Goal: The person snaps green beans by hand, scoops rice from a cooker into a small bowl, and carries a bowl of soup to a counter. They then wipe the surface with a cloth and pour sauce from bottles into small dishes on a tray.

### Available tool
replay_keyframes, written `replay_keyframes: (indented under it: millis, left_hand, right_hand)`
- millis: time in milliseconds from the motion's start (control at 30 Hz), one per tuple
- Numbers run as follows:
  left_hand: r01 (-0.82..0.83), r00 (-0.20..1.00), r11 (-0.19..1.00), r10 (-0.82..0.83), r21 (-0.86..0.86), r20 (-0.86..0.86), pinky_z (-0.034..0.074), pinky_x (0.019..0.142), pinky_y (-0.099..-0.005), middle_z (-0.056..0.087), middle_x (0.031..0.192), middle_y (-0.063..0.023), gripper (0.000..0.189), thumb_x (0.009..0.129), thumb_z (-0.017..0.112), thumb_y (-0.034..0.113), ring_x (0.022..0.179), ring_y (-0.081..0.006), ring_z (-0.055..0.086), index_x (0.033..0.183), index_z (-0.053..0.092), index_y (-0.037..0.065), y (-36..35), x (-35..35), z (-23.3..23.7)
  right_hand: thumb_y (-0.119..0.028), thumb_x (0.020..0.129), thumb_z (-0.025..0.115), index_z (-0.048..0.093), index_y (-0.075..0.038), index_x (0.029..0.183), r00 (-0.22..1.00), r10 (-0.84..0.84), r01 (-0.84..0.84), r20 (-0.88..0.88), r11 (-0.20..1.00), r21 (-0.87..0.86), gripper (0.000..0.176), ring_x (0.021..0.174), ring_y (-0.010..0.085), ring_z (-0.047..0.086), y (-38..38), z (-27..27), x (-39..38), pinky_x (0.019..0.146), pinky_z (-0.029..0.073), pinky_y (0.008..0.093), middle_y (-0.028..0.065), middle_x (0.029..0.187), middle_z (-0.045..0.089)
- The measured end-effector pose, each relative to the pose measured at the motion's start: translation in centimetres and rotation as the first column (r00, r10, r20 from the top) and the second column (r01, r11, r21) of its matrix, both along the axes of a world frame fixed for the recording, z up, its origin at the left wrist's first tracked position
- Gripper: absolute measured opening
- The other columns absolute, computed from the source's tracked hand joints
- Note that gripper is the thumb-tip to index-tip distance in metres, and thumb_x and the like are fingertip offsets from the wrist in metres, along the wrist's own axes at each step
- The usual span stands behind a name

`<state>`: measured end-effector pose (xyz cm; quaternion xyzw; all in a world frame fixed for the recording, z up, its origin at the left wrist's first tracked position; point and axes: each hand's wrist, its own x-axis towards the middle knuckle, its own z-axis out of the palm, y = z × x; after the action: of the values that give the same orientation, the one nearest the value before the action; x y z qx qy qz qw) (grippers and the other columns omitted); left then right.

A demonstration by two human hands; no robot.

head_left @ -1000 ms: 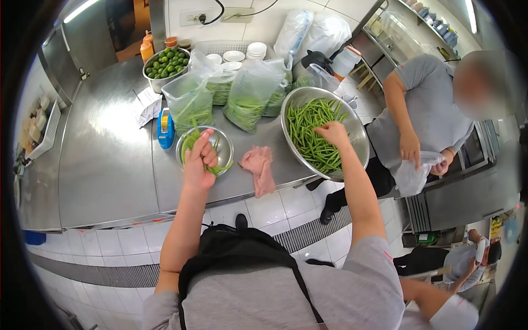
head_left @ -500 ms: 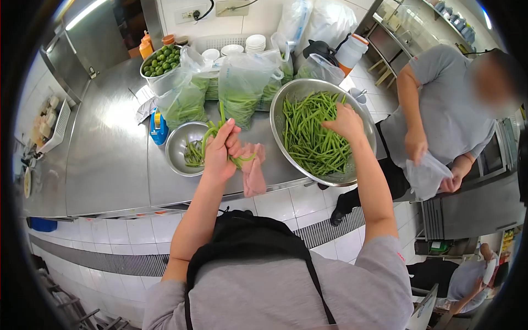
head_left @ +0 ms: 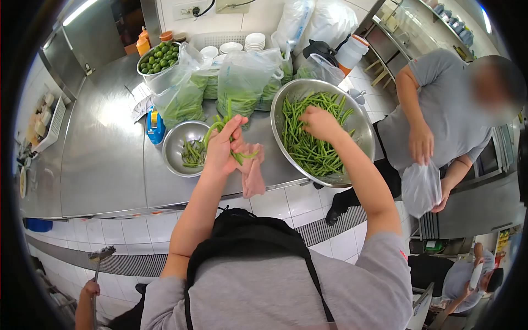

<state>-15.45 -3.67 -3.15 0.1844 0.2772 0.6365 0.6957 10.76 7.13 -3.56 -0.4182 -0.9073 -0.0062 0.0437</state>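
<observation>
fingers of the left hand [head_left: 223, 149] clasp a bean bunch [head_left: 211, 130], the right hand [head_left: 318, 122] digs in the heaped big bowl [head_left: 274, 108], grip unclear, and the small bowl [head_left: 171, 144] holds few.

Lime bowl [head_left: 157, 58] back left; pink cloth [head_left: 253, 170] at counter [head_left: 104, 159] edge; co-worker [head_left: 440, 110] holding plastic bag [head_left: 421, 187].

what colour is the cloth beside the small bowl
Pink, in the head view; the cloth lies by the left hand, which holds green beans.

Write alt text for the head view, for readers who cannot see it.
The person's left hand grips a bunch of green beans beside a small steel bowl; the right hand reaches into a large bowl of beans on the counter.
</observation>
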Motion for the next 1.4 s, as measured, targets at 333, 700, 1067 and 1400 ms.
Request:
replay_keyframes:
  millis: [333,700,1067,1400]
  left_hand:
    - [0.031,0.986,0.999,-0.033,-0.018,-0.161,0.025,0.037,-0.02,0.047,0.062,0.0025,0.019,0.081,0.06,0.016,0.041,-0.0037,0.032,0.092,0.06,0.001,0.4,-0.2,0.8]
    - [0.233,0.834,0.972,-0.211,-0.021,-0.51,0.027,0.037,-0.0201,0.055,0.07,0.0024,0.026,0.075,0.067,0.025,0.043,-0.0012,0.031,0.088,0.063,0.003,1.3,0.9,3.1]
    - [0.135,0.949,0.988,-0.151,-0.077,-0.276,0.02,0.035,-0.0175,0.051,0.061,0.0008,0.021,0.078,0.063,0.017,0.038,-0.0016,0.03,0.086,0.061,-0.003,-1.9,-5.7,2.3]
    - [0.061,0.965,0.996,-0.075,-0.065,-0.249,0.021,0.034,-0.0176,0.042,0.053,0.0043,0.023,0.081,0.058,0.016,0.038,-0.0015,0.031,0.08,0.059,-0.006,-4.2,-9.9,1.2]
  right_hand:
    - [-0.01,0.068,0.064,0.063,-0.007,0.071,0.933,-0.032,0.089,-0.358,0.986,0.144,0.004,0.069,0.0203,0.054,-2.5,6.5,0.6,0.06,0.044,0.0333,0.0063,0.077,0.053]
    - [-0.002,0.073,0.064,0.062,-0.004,0.077,0.44,-0.14,-0.018,-0.887,0.986,-0.165,0.004,0.056,0.0039,0.041,-7.6,7.2,-6.0,0.05,0.032,0.0178,-0.0017,0.072,0.051]
    - [-0.014,0.084,0.054,0.057,-0.005,0.081,0.283,-0.406,-0.376,-0.869,0.786,-0.49,0.009,0.061,0.0045,0.042,-6.4,3.8,-13.9,0.057,0.033,0.0183,-0.0032,0.069,0.052]
    - [-0.01,0.081,0.053,0.058,-0.006,0.094,0.428,-0.071,-0.359,-0.901,0.902,-0.242,0.015,0.069,0.0148,0.051,-6.8,2.9,-19.6,0.064,0.042,0.0264,0.0057,0.087,0.055]
